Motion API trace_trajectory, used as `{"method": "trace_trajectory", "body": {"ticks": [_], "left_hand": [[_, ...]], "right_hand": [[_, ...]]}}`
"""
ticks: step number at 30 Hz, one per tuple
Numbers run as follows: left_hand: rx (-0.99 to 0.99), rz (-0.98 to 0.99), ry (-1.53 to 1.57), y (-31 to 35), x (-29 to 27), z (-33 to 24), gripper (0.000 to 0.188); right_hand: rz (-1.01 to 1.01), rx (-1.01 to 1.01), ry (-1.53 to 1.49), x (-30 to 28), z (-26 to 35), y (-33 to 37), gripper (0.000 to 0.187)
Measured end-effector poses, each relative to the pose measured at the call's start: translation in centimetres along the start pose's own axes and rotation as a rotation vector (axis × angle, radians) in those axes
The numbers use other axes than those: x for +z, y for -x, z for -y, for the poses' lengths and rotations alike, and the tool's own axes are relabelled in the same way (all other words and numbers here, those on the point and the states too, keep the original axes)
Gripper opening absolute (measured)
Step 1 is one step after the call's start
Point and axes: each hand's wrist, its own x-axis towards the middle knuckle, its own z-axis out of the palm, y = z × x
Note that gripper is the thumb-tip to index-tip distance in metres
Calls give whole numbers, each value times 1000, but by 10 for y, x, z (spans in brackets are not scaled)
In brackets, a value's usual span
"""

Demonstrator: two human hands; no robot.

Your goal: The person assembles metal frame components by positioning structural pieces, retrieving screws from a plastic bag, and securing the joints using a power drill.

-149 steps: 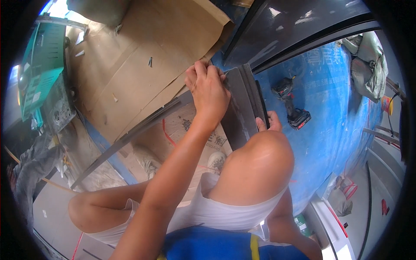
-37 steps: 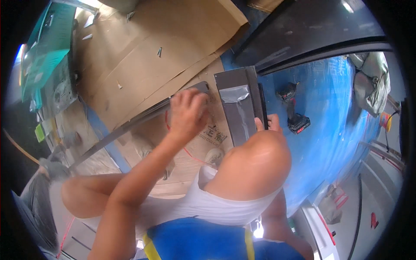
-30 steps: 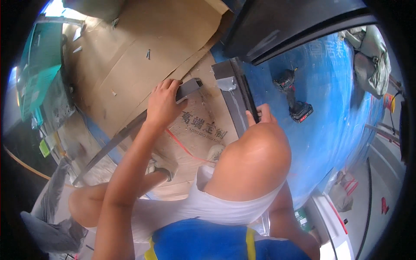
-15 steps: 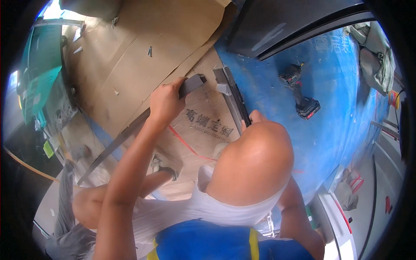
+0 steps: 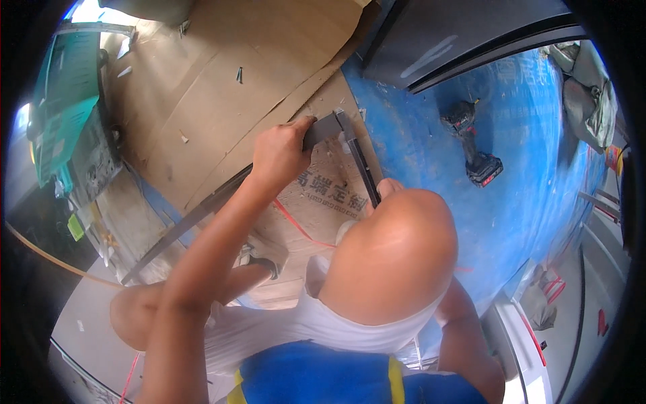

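Observation:
My left hand is closed around a long dark grey metal profile, which slants down to the left behind my forearm. A second profile, a black channel-like bar, runs from the far end of the first toward my right knee. The two ends touch or nearly touch, forming a corner. Fingers of my right hand grip the near part of the black bar; the knee hides the rest of that hand.
Printed cardboard covers the floor, with a few screws on it. A cordless drill lies on blue sheeting to the right. A dark panel stands at the back right, a teal crate at the left.
My left hand has moved right and slightly nearer with the grey profile, whose end has closed the gap to the black bar. The right hand stays on its bar.

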Motion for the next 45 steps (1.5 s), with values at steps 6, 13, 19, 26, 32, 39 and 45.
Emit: {"method": "trace_trajectory", "body": {"ticks": [6,13,19,26,32,39,45], "left_hand": [[87,157,95,-14,-9,-1,62],[432,219,466,-39,-5,5,80],[345,497,509,-49,-13,3,76],[408,418,528,-43,-3,6,74],[449,313,504,-32,1,11,71],[366,254,464,-40,11,-19,70],[280,332,562,-29,5,4,51]], "right_hand": [[-544,-136,-302,59,-29,-39,24],[-491,-65,-324,64,-26,-45,29],[-475,-57,-323,61,-26,-45,33],[-404,-26,-352,63,-32,-30,39],[-277,90,-419,86,-65,14,44],[-282,350,-472,129,-125,114,50],[-289,444,-344,181,-156,184,56]]}}
